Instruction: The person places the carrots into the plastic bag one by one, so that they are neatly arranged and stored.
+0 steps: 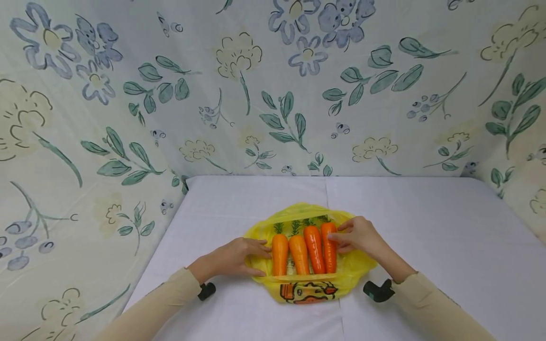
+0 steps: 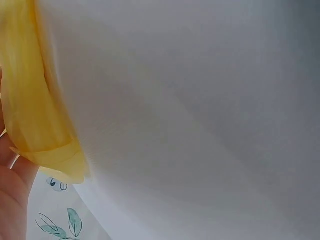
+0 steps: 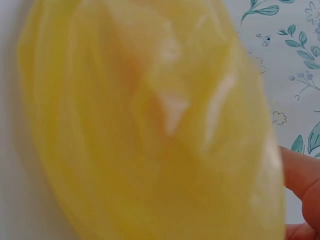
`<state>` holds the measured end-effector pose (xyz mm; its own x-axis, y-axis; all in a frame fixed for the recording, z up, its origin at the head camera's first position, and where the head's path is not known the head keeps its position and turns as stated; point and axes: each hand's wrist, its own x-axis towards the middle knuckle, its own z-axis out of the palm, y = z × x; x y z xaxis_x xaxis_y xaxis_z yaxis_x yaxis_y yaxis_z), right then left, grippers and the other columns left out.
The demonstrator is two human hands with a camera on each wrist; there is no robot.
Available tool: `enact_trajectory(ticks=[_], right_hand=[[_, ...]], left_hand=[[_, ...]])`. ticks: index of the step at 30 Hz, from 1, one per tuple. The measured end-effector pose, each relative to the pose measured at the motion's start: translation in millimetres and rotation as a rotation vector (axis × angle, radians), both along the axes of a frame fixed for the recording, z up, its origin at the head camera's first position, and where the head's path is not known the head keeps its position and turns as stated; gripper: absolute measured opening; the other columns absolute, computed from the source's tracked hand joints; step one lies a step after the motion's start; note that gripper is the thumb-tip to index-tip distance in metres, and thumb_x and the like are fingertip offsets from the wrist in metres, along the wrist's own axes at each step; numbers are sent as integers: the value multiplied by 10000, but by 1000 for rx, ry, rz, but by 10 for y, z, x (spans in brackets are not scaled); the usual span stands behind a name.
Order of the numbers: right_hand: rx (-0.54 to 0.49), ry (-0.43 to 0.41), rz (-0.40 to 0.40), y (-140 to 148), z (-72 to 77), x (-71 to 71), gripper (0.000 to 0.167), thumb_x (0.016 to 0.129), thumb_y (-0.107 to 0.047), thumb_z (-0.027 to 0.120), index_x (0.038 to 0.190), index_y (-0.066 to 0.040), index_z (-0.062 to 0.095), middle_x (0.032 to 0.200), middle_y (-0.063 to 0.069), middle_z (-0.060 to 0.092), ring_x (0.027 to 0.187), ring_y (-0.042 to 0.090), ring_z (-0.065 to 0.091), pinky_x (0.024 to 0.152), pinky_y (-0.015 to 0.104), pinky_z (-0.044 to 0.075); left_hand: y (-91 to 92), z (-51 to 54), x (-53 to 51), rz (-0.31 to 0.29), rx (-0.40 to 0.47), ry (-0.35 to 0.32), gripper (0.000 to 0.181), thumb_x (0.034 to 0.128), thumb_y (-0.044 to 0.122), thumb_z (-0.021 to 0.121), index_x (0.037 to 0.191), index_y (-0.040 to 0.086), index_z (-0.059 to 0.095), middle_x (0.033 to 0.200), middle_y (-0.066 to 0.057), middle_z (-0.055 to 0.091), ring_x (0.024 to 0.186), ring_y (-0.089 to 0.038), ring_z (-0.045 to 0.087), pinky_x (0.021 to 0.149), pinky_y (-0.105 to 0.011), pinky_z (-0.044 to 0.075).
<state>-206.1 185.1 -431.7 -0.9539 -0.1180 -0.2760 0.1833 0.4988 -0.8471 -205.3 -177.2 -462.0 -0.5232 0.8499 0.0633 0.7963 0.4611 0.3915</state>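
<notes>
Several orange toy carrots (image 1: 299, 253) with green tops lie side by side in the mouth of a yellow plastic bag (image 1: 356, 267). A cartoon print marks the bag's near side. My left hand (image 1: 232, 255) is at the bag's left side, its fingers reaching inside toward the leftmost carrot (image 1: 279, 255). In the left wrist view, yellow plastic (image 2: 35, 90) partly hides those fingers. From the right, my right hand (image 1: 362, 237) reaches over the rim, fingertips touching the rightmost carrot (image 1: 329, 255). The bag (image 3: 150, 150) fills most of the right wrist view and covers those fingertips.
A white cloth (image 1: 439, 227) covers the table beneath the bag, with a seam down its middle. Flower-patterned fabric (image 1: 273, 94) hangs behind the table and along its sides. A dark wrist device (image 1: 378, 290) sits below the right wrist.
</notes>
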Motion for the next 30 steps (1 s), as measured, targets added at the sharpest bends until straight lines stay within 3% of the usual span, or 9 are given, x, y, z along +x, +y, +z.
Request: enact_trajectory(ticks=[11,18,21,25,30], right_hand=[[-169,49,39,118,156,24,578,893,-201,771,1249,180,522,961,245,705,795,307,731,721,417,603],[-277,177,54,366,225,38,536,938,-216,719,1270,158,526,1042,292,685,835,289,737,773,377,594],[-312,246,37,494,234,40,505,956,-223,694,1264,142,532,1064,266,686,862,264,739,794,365,586],[-318,355,-7,667,223,32,472,970,-239,672,1243,124,541,1047,188,706,885,211,735,804,327,579],[-347,446,-77,887,183,39,395,973,-179,664,1232,101,562,1066,101,726,911,156,729,818,234,559]], left_hand=[[-17,57,-13,53,85,-2,484,911,464,705,1237,106,715,1232,34,687,1247,-200,584,1052,-394,452],[-90,146,-23,202,198,-73,492,914,486,685,1252,129,708,1278,62,657,1281,-185,543,1073,-467,426],[-140,190,-61,237,242,-48,463,938,443,671,1271,122,695,1327,26,635,1316,-197,509,1090,-487,403],[-215,243,-118,270,263,36,449,961,396,658,1315,119,665,1411,-14,577,1364,-217,458,1100,-513,380],[-325,276,-159,365,255,121,493,965,432,641,1384,172,616,1495,-7,493,1422,-250,373,1116,-560,336]])
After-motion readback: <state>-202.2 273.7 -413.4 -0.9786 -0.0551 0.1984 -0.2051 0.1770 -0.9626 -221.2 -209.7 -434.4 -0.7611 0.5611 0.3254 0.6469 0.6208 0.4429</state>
